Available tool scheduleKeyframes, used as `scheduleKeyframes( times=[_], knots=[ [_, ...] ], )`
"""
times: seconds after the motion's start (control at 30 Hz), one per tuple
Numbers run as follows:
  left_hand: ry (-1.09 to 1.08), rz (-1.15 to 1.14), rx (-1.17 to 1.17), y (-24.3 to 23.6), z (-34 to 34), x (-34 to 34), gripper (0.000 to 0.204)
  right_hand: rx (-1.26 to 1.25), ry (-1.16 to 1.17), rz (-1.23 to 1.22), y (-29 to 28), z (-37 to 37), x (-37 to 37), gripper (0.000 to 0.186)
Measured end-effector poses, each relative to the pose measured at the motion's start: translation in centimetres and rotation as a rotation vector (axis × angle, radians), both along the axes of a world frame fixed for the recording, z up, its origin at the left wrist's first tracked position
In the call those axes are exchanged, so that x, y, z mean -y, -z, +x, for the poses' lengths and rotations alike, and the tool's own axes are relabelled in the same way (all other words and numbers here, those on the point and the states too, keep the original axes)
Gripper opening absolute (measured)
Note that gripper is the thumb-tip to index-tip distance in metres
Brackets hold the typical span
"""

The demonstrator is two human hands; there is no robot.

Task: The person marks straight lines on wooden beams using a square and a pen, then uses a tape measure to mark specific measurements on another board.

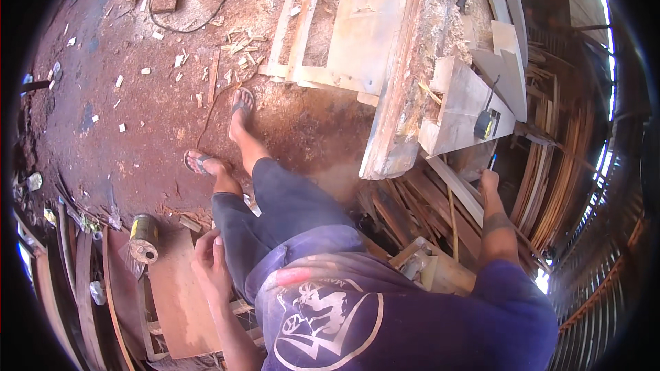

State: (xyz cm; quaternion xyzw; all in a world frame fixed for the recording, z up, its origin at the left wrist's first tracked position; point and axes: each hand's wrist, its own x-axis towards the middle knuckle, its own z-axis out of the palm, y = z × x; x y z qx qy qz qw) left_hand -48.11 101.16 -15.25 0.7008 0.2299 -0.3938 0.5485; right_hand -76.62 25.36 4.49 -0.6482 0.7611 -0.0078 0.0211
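Observation:
My right hand (489,180) is closed round a slim, pen-like thing (493,159) with a blue end, off to the right below a pale board (469,106). On that board lies a black and yellow tape measure (487,124), a little above the hand and apart from it. My left hand (210,261) hangs beside my left thigh, fingers loosely bent and partly apart, with nothing visible in it. Nearest to it is a rusty can (144,239) with a dark and yellow side, to its left.
A workbench (392,124) covered with shavings stands ahead on the right, with a pale panel (364,24) beside it. Stacked planks (550,165) lean at the right. A dark cable (206,24) and wood offcuts (240,45) lie on the dirt floor. Boards (179,295) lie at lower left.

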Motion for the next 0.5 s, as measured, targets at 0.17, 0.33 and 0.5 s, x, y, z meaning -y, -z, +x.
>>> scheduleKeyframes(
  times=[0.17, 0.33, 0.5],
  knots=[
    [0.077, 0.046, -0.053, -1.2, 1.7, 1.6, 0.026, 0.050, -0.003, 0.072, 0.6, 1.7, 0.0, 0.021],
    [0.134, 0.017, 0.055, -2.8, 1.9, 3.5, 0.024, 0.253, -0.021, -0.100, 1.6, 2.8, -1.1, 0.025],
    [0.363, 0.026, 0.292, -6.6, 3.8, 7.6, 0.020, 0.479, -0.182, 0.082, -0.6, 9.3, -5.5, 0.027]
  ],
)
